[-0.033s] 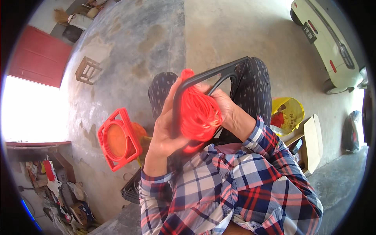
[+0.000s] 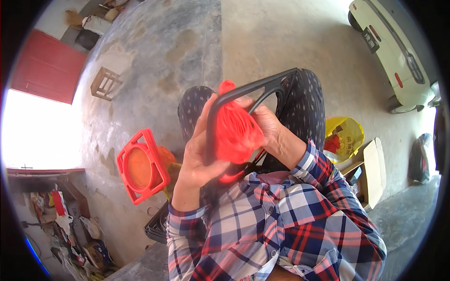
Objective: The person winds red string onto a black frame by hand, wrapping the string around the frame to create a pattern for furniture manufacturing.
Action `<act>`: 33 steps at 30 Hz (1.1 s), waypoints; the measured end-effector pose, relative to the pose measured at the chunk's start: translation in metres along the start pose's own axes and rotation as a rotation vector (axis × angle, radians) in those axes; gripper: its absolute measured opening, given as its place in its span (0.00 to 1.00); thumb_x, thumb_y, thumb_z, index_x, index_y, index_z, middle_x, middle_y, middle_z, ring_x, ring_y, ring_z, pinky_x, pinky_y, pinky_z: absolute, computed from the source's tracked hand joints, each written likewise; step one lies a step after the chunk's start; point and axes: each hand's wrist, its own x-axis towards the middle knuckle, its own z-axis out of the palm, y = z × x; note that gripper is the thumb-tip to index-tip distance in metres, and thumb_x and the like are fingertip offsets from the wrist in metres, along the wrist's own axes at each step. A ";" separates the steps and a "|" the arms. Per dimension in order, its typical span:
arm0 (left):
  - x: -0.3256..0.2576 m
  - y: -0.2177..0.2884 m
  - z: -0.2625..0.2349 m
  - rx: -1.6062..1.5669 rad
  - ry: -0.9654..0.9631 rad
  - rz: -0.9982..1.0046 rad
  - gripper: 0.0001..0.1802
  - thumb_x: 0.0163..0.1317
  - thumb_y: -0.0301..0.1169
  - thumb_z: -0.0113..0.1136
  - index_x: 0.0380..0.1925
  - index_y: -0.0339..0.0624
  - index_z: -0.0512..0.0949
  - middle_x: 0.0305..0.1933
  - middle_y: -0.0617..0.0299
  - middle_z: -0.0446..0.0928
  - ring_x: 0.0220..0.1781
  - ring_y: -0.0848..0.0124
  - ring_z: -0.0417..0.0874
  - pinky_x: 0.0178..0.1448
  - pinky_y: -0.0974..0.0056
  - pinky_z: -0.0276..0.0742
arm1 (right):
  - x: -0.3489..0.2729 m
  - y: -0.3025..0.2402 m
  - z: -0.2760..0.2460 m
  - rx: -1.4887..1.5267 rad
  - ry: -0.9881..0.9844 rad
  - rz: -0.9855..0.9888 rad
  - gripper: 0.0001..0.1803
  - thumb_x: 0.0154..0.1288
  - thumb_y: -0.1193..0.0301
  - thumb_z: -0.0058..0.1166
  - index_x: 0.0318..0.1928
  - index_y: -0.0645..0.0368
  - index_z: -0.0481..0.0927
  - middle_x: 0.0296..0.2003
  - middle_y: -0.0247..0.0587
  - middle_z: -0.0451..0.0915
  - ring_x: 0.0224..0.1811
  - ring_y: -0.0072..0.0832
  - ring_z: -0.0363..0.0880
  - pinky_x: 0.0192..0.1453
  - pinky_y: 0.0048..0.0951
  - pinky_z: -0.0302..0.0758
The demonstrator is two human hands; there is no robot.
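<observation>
My left hand [image 2: 197, 161] grips the left side of a black plastic frame [image 2: 255, 88] held up in front of my chest. A bundle of orange-red mesh [image 2: 234, 129] is wrapped around that frame. My right hand [image 2: 272, 126] closes on the bundle from the right, its fingers passing through the frame's opening. Both hands touch the mesh. Below them are my knees in dark dotted trousers [image 2: 309, 103], and my plaid sleeves fill the lower part of the view.
An orange square plastic stool [image 2: 140, 166] stands at my left on the concrete floor, with a black crate [image 2: 157, 227] below it. On the right are a yellow bag [image 2: 344, 136], a cardboard box [image 2: 375, 173] and a white car [image 2: 398, 47]. A wooden stool [image 2: 105, 83] stands far left.
</observation>
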 end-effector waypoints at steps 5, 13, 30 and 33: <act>0.000 -0.010 -0.013 0.178 0.020 0.226 0.24 0.48 0.34 0.68 0.46 0.37 0.80 0.76 0.45 0.50 0.79 0.54 0.46 0.76 0.52 0.42 | -0.019 0.002 -0.058 -0.157 0.287 -0.231 0.19 0.66 0.61 0.51 0.50 0.62 0.75 0.46 0.40 0.79 0.51 0.28 0.77 0.58 0.39 0.72; -0.004 -0.005 -0.013 -0.254 0.102 -0.221 0.32 0.49 0.33 0.71 0.53 0.35 0.70 0.37 0.51 0.79 0.35 0.70 0.81 0.42 0.68 0.75 | -0.046 -0.009 0.000 -0.360 -0.315 -0.373 0.27 0.45 0.56 0.59 0.40 0.64 0.73 0.35 0.56 0.80 0.43 0.50 0.78 0.56 0.50 0.69; -0.009 -0.006 -0.015 -0.054 0.164 -0.212 0.20 0.58 0.29 0.62 0.48 0.31 0.72 0.41 0.48 0.78 0.32 0.66 0.80 0.34 0.65 0.77 | -0.053 -0.021 0.004 -0.501 0.223 -0.233 0.23 0.65 0.71 0.54 0.59 0.65 0.69 0.55 0.46 0.76 0.58 0.31 0.74 0.64 0.35 0.69; -0.007 0.001 -0.011 0.388 0.128 -0.017 0.22 0.55 0.23 0.59 0.52 0.37 0.74 0.56 0.50 0.74 0.57 0.59 0.76 0.59 0.58 0.72 | -0.052 -0.023 0.031 -0.762 0.060 -0.187 0.26 0.59 0.77 0.61 0.58 0.66 0.69 0.53 0.45 0.78 0.54 0.23 0.76 0.60 0.28 0.71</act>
